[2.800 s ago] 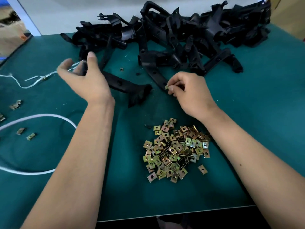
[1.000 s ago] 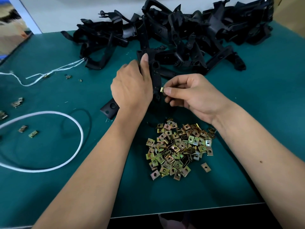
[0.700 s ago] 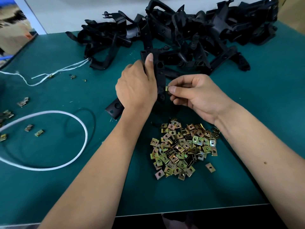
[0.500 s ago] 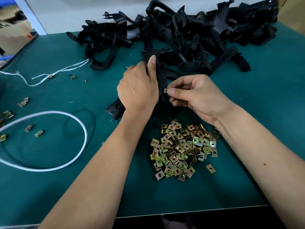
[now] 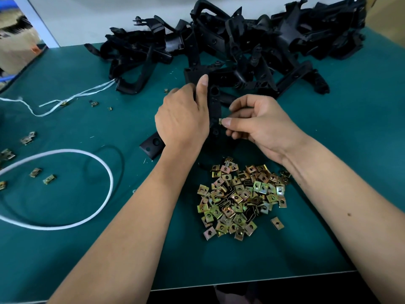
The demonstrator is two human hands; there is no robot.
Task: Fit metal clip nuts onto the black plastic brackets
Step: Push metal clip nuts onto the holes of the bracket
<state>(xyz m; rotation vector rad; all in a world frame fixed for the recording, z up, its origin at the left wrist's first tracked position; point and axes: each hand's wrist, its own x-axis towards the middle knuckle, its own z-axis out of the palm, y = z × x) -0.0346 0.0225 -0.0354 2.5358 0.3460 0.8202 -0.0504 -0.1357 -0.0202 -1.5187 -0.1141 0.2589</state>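
Observation:
My left hand (image 5: 183, 119) grips a long black plastic bracket (image 5: 214, 104) and holds it upright over the green table; the bracket's lower end (image 5: 152, 145) sticks out below my wrist. My right hand (image 5: 258, 126) pinches a small brass-coloured clip nut (image 5: 220, 121) between thumb and forefinger, pressed against the bracket's right edge. A heap of loose clip nuts (image 5: 241, 198) lies just in front of me, under my right forearm. A big tangle of black brackets (image 5: 252, 42) fills the back of the table.
A white cord loop (image 5: 65, 224) and a thin black ring (image 5: 105, 165) lie at the left. A white string (image 5: 72, 97) trails from the bracket pile. Stray clip nuts (image 5: 49, 179) dot the left side. The table's front edge (image 5: 263, 280) is near.
My left hand came from the far left, picked up the bracket and stood it upright. My right hand has brought the clip nut against the bracket's edge. Over the last half second little moved.

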